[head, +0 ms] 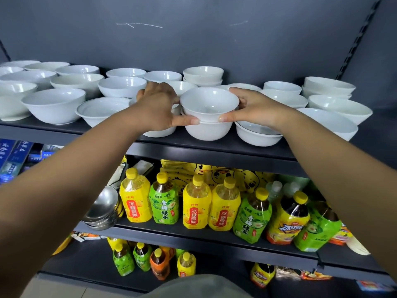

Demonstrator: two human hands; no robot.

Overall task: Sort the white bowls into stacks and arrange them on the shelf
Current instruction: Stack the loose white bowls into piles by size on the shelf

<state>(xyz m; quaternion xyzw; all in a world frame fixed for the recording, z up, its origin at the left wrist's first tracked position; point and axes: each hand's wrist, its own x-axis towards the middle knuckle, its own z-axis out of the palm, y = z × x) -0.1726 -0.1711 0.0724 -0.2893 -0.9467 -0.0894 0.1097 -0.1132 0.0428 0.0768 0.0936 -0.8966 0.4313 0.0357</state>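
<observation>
Two stacks are seen (a near stack point(203, 77) behind the gripped bowl point(209, 103), a far stack point(327, 88) well to its right); many single bowls point(53, 105) left of it are unsorted. It is clasped by the curled fingers of the left hand point(156, 106) and right hand point(257, 108), and is nested in a lower bowl point(208, 132) on the shelf point(214, 151).

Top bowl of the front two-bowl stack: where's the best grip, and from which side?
Probably take the top bowl by its flared wall under the rim, on opposite sides, reaching from the front, as the left hand and right hand do. Nested in the lower bowl, only that upper band is exposed.
</observation>
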